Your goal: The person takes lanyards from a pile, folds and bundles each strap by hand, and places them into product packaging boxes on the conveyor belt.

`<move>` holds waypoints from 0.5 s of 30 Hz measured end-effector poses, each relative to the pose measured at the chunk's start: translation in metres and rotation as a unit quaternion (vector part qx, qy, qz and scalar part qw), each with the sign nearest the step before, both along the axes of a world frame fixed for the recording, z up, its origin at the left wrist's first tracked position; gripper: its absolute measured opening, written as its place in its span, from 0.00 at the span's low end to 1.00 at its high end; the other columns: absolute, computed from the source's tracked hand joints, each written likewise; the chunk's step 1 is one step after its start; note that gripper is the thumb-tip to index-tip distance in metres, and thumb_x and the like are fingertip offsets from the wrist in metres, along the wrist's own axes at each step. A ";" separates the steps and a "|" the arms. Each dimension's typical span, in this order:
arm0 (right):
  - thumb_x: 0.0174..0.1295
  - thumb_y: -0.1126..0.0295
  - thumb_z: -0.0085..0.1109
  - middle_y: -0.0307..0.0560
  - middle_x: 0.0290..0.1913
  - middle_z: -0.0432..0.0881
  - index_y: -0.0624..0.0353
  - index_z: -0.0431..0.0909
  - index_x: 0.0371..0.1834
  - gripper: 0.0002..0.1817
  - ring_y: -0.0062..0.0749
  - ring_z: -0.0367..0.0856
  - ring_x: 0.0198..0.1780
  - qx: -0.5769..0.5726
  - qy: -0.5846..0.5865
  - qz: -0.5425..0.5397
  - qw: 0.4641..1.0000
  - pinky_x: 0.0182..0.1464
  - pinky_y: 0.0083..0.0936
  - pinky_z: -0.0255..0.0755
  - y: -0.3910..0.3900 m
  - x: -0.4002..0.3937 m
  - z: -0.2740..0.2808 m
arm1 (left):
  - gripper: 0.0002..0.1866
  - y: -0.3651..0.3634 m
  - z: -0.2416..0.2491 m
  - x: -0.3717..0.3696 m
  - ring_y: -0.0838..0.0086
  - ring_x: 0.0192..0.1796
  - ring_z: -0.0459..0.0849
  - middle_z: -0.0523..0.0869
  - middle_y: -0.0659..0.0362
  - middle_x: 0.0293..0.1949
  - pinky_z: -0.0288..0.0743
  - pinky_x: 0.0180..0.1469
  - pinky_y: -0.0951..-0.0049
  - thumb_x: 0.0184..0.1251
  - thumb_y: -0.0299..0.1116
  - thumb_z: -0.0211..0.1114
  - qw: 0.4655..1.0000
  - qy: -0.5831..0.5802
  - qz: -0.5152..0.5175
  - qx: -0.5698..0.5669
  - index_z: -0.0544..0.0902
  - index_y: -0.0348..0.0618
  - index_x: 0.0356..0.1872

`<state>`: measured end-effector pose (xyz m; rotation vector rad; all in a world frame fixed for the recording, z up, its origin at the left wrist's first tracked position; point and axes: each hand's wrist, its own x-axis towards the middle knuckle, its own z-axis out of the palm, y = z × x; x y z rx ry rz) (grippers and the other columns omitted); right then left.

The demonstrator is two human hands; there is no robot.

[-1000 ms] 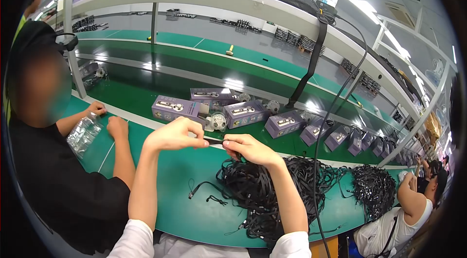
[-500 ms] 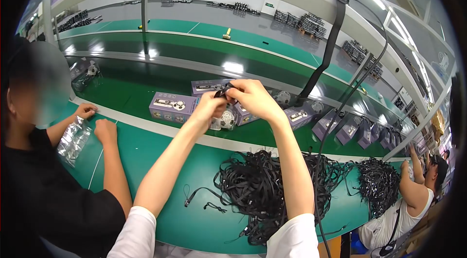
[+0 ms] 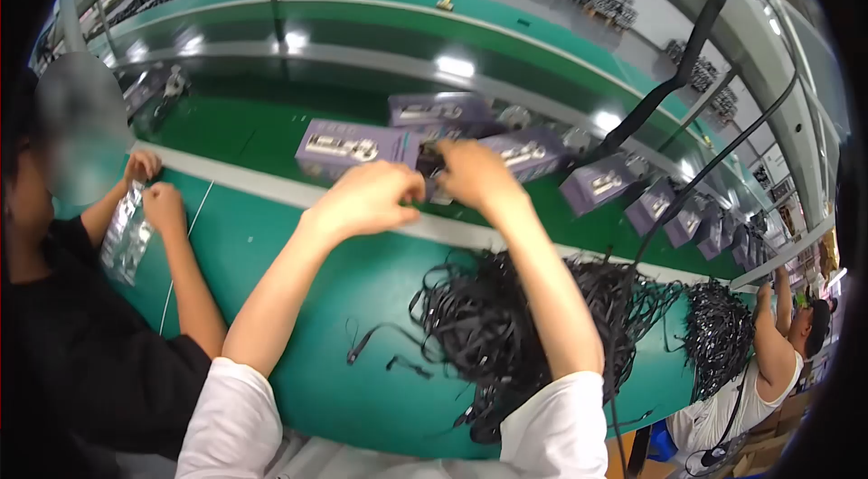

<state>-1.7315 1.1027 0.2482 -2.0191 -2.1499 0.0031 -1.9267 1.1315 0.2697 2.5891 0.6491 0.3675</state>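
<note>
Both my arms reach forward over the green table (image 3: pixel 271 253) to the conveyor belt (image 3: pixel 271 131). My left hand (image 3: pixel 366 199) and my right hand (image 3: pixel 475 173) meet there, pinching a small black strap piece (image 3: pixel 427 158) between their fingers. They hover just in front of a purple product box (image 3: pixel 348 146) and another purple box (image 3: pixel 524 152). What lies under the fingers is hidden and blurred. Below my forearms a big tangle of black straps (image 3: pixel 488 325) rests on the table.
A person in black at the left holds a clear plastic bag (image 3: pixel 122 239). More purple boxes (image 3: pixel 665 212) run along the belt to the right. A second strap pile (image 3: pixel 719 334) lies by another worker at the far right. A black cable (image 3: pixel 687 54) hangs from the shelf above.
My hands moved from just above the strap pile forward and down to the boxes on the belt, carrying the black strap piece. The view tilted downward.
</note>
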 end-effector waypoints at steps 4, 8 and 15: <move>0.54 0.67 0.58 0.54 0.41 0.82 0.58 0.76 0.52 0.21 0.50 0.80 0.44 0.096 0.048 0.047 0.993 0.46 0.42 0.74 -0.051 -0.011 0.028 | 0.16 -0.051 -0.015 0.013 0.58 0.35 0.85 0.86 0.53 0.27 0.78 0.40 0.62 0.45 0.43 0.73 0.978 0.195 -0.052 -0.059 0.85 0.41 0.28; 0.56 0.66 0.59 0.52 0.34 0.83 0.60 0.80 0.45 0.15 0.45 0.82 0.37 -0.015 0.164 0.055 0.985 0.42 0.36 0.74 -0.112 -0.024 0.042 | 0.15 -0.077 -0.044 0.005 0.55 0.37 0.86 0.86 0.51 0.28 0.78 0.41 0.59 0.45 0.42 0.73 0.984 0.175 0.020 -0.029 0.85 0.42 0.28; 0.57 0.67 0.59 0.52 0.32 0.83 0.61 0.81 0.42 0.13 0.45 0.82 0.35 -0.009 0.230 0.028 0.973 0.40 0.34 0.74 -0.166 -0.033 0.046 | 0.10 -0.086 -0.075 0.002 0.52 0.37 0.85 0.86 0.49 0.29 0.77 0.41 0.57 0.51 0.37 0.67 0.992 0.007 0.117 -0.036 0.83 0.41 0.28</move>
